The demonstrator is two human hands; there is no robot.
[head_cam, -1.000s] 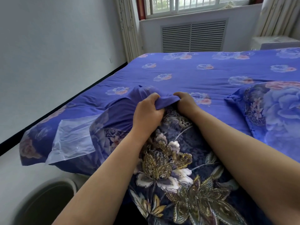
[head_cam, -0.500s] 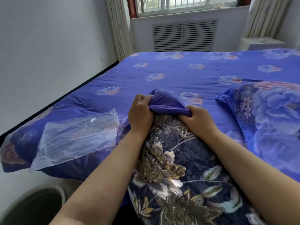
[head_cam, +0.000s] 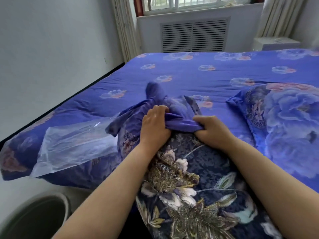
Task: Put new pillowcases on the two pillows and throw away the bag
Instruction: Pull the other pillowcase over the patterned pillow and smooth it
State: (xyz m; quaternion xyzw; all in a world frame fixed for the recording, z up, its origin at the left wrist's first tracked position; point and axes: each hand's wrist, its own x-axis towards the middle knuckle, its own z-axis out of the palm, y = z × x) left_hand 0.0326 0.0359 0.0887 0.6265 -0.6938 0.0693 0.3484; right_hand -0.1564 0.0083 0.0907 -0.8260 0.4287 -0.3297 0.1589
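L hand (head_cam: 154,127) and R hand (head_cam: 212,129) both at far end of dark floral pillow (head_cam: 193,183), which lies lengthwise between the forearms on the bed (head_cam: 189,78). Both clamp the bunched purple pillowcase (head_cam: 174,116): L grip w/ fingers curled over the fabric's top edge, palm pressed down on the pillow end; R grip a closed fist, fabric pinched inside it, a fold sticking out between the two. Pillowcase covers only the far tip of pillow; rest of pillow toward the person is bare, gold/white flower print showing. Loose cloth bulges up just beyond the grips, one corner poking upward, blurred, so exact shape can't tell. Left of L grip, touching the pillowcase edge: clear plastic bag (head_cam: 72,145), flat and crinkled, lying on bed's near-left corner, part overhanging the edge. Below-left of that, on floor, well apart from the grips: round bin (head_cam: 34,218), rim light, inside dark, contents can't tell. Right of R grip, near but not touching: 2nd pillow (head_cam: 284,128) in blue case w/ big rose print, flat on bed. Bed sheet blue w/ small flower motifs. Far beyond grips: vent grille (head_cam: 193,37) under window (head_cam: 195,4), curtains (head_cam: 123,26) either side, white wall (head_cam: 51,49) along left of bed.
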